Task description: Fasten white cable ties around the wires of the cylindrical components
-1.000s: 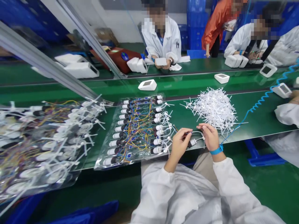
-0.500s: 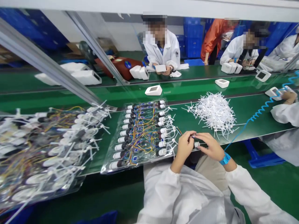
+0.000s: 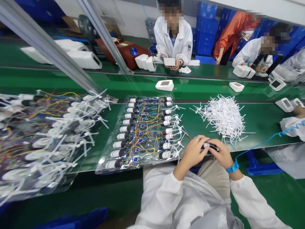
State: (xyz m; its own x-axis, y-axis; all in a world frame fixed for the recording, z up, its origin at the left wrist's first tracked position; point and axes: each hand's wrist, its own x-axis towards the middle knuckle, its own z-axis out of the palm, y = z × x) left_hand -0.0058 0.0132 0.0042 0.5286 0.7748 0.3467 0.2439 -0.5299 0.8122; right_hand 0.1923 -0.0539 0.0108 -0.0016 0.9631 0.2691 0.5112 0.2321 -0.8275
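Both my hands are at the front edge of the green bench, fingers closed around a small black-and-white cylindrical part (image 3: pixel 206 145). My left hand (image 3: pixel 195 150) grips its left side, and thin coloured wires (image 3: pixel 186 132) come out beside these fingers. On the other side, my right hand (image 3: pixel 222 153), with a blue wrist strap (image 3: pixel 233 167), pinches the dark end. Fingers hide much of the part. Left of my hands lies a clear plastic tray (image 3: pixel 101 166) with rows of similar wired cylinders, several with white cable ties. A pile of white cable ties (image 3: pixel 225 116) lies beyond my right hand.
More wired parts in clear trays (image 3: pixel 47 140) fill the bench's left. A blue coiled cord (image 3: pixel 264 140) runs right from my wrist. White devices with screens (image 3: pixel 165 85) sit on the green strip behind. Co-workers (image 3: pixel 175 38) are across the bench; another person's sleeve (image 3: pixel 292 127) is at right.
My hands have come closer together around the part, whose black-and-white body now lies sideways between my fingers. The camera view has shifted slightly.
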